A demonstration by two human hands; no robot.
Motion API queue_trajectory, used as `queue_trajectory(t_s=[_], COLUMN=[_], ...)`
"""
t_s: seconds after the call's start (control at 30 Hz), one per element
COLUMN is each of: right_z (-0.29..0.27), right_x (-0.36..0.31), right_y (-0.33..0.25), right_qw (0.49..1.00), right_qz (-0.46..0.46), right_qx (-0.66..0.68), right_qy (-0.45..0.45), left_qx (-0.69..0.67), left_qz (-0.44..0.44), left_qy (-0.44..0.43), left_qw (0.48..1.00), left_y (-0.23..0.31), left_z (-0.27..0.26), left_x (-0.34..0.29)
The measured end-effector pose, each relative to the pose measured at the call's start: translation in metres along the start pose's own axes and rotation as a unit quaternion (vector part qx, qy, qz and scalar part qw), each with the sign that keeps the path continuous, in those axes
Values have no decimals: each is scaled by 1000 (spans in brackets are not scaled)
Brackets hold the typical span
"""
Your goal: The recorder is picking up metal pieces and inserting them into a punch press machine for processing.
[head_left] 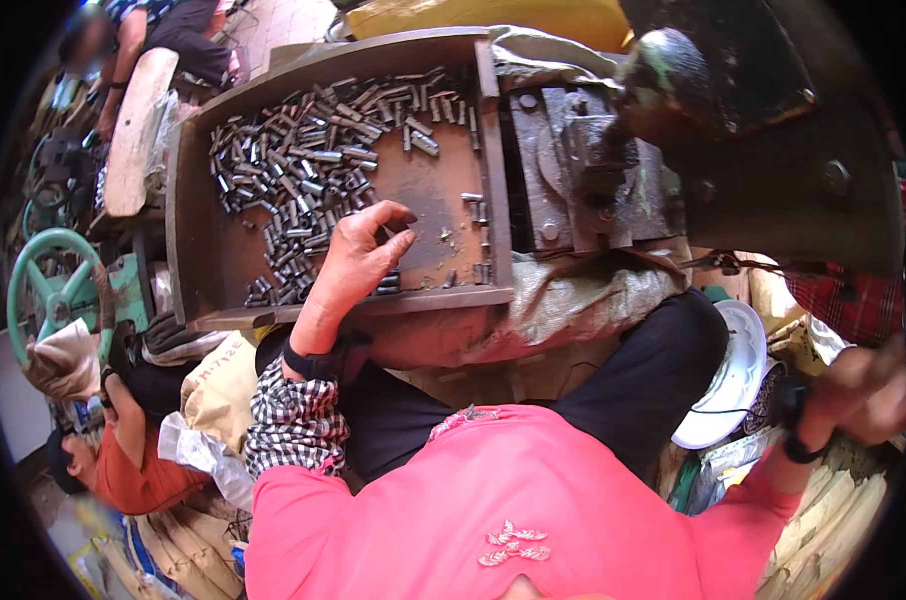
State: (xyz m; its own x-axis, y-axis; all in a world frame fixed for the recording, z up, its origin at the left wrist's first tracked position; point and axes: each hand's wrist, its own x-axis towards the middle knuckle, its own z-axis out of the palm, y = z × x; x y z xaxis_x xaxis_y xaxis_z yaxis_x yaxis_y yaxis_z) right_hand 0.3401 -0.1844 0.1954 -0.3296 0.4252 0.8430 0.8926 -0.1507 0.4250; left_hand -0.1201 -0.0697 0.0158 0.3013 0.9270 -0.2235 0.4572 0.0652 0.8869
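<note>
My left hand (368,250) hovers over the near part of a shallow wooden tray (338,312). Its fingers are curled, with a gap between thumb and forefinger and nothing visible in it. Beside and beyond the hand, many short metal tubes (313,155) lie heaped across the tray's left and far parts. A few more stand along its right wall. At the far right, my right hand (868,390) is raised and smeared by motion, so its fingers cannot be made out. A dark press (773,160) stands to the right of the tray, its greasy metal die block (598,170) next to the tray wall.
Woven sacking (593,300) hangs below the press. A white plastic basin (728,375) sits by my right knee. On the left are a green handwheel (58,290), a wooden board (141,135) and a person in an orange top (143,465); another person sits at the upper left.
</note>
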Motion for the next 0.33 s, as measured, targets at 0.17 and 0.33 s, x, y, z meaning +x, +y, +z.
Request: queue_trajectory(t_s=[0.17,0.33], right_z=[-19,46], right_x=[29,-11], right_y=[-182,-319], right_qw=[786,684], right_qz=[-11,-126], right_qx=[573,627], right_qy=[-233,-350], left_qx=[73,196], left_qz=[28,69], left_qy=[56,-35], left_qw=[995,978], left_y=[-24,-22], left_z=[-27,-56], left_x=[-22,-36])
